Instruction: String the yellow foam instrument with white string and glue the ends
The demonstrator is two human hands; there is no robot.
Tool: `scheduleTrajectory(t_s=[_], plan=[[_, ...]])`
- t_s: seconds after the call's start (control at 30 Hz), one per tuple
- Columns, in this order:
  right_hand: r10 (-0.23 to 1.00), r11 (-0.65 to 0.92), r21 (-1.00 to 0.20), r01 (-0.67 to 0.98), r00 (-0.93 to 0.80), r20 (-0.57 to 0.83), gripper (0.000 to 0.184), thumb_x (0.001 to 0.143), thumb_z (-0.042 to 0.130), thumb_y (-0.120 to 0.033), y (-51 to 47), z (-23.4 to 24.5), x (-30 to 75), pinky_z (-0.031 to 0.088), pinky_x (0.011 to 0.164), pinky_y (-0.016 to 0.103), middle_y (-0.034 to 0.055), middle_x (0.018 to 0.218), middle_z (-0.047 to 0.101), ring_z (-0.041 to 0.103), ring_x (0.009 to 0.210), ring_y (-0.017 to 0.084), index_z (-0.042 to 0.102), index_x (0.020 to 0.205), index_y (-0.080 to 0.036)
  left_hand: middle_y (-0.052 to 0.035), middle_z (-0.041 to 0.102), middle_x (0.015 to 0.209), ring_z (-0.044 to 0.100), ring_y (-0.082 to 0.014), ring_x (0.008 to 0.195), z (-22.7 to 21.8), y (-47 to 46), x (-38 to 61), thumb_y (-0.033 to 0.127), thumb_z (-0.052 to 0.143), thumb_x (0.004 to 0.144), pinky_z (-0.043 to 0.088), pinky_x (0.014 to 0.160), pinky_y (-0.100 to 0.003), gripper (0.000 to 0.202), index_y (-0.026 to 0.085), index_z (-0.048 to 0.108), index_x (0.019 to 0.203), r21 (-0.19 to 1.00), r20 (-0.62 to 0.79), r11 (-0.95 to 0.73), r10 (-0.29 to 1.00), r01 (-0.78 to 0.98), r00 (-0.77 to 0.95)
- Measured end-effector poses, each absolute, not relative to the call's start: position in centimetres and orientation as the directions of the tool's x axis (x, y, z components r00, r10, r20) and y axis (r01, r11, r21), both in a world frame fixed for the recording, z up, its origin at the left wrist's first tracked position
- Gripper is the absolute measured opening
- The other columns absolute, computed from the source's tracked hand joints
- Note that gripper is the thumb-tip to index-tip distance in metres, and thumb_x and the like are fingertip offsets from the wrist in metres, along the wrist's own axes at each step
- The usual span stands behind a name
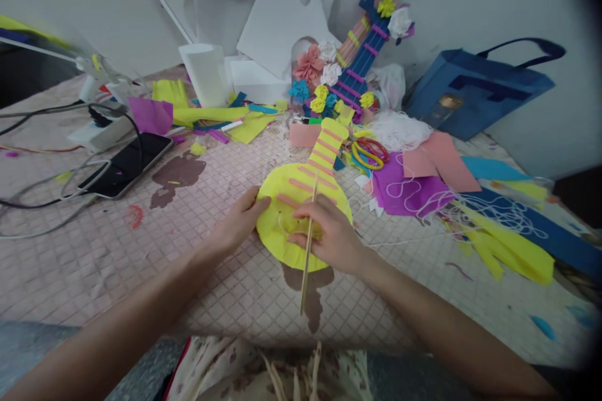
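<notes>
The left hand (pixel 244 216) is curled in at the left rim of a yellow guitar-shaped piece (pixel 301 193), its thumb over the edge in a light grip. The right hand (pixel 336 235) is mostly closed, thumb and fingers pinching a thin stick (pixel 305 272) above the round body's lower right part. The piece lies on the table (pixel 221 301) directly before the person, between both hands; its long axis runs away from them, the striped neck pointing forward and slightly right. The stick slants nearly along that axis, its far end over the pink stripes, its near end past the body's near rim. The right hand is closer to the middle of the body. White string (pixel 508 219) lies loose, well off to the right.
</notes>
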State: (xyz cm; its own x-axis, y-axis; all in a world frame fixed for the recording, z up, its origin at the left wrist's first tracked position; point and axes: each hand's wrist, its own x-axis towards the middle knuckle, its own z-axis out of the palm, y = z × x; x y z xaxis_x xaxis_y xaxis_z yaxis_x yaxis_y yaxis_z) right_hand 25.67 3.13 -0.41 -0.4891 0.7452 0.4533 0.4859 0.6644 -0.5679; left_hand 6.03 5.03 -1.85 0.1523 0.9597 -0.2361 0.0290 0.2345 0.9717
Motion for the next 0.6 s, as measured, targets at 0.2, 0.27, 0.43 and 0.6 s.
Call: scheduleTrajectory(t_s=[0.2, 0.27, 0.43, 0.6], plan=[[0.753, 0.643, -0.638, 0.424, -0.5, 0.428, 0.028, 0.093, 0.045, -0.027, 3.1, 0.1, 25.7, 0.046, 0.087, 0.038, 0.0078, 0.108, 0.06, 0.053, 0.102, 0.02, 0.051, 0.12, -0.025, -0.0051, 0.062, 0.086, 0.059, -0.0189, 0.073, -1.1, 5.0, 5.9, 0.036, 0.072, 0.07, 0.044, 0.057, -0.026, 0.038, 0.015, 0.054, 0.096, 0.976, -0.218, 0.213, 0.943, 0.046, 0.251], [0.769, 0.625, -0.691, 0.363, -0.437, 0.467, 0.03, 0.095, 0.038, -0.024, 3.1, 0.5, 25.9, 0.046, 0.088, 0.037, 0.0075, 0.111, 0.059, 0.053, 0.104, 0.018, 0.05, 0.123, -0.025, -0.0074, 0.064, 0.093, 0.062, -0.0221, 0.08, -1.2, 5.2, 5.7, 0.031, 0.077, 0.063, 0.048, 0.064, -0.029, 0.049, 0.015, 0.053, 0.103, 0.974, -0.226, 0.219, 0.926, 0.057, 0.304], [0.789, 0.61, -0.706, 0.36, -0.361, 0.497, 0.025, 0.095, 0.038, -0.023, 3.1, 0.8, 26.0, 0.047, 0.084, 0.036, 0.0064, 0.104, 0.061, 0.057, 0.097, 0.017, 0.057, 0.111, -0.024, -0.0081, 0.066, 0.092, 0.063, -0.0239, 0.079, -1.7, 5.4, 5.6, 0.023, 0.08, 0.056, 0.05, 0.062, -0.031, 0.054, 0.015, 0.053, 0.102, 0.966, -0.255, 0.236, 0.934, 0.103, 0.251], [0.775, 0.624, -0.705, 0.336, -0.379, 0.506, 0.024, 0.095, 0.039, -0.025, 3.1, 0.6, 26.1, 0.048, 0.083, 0.036, 0.0062, 0.099, 0.062, 0.057, 0.096, 0.018, 0.057, 0.111, -0.024, -0.0093, 0.067, 0.092, 0.064, -0.0239, 0.079, -1.4, 5.2, 5.9, 0.027, 0.073, 0.065, 0.05, 0.063, -0.031, 0.041, 0.014, 0.056, 0.1, 0.968, -0.249, 0.248, 0.942, 0.032, 0.225]])
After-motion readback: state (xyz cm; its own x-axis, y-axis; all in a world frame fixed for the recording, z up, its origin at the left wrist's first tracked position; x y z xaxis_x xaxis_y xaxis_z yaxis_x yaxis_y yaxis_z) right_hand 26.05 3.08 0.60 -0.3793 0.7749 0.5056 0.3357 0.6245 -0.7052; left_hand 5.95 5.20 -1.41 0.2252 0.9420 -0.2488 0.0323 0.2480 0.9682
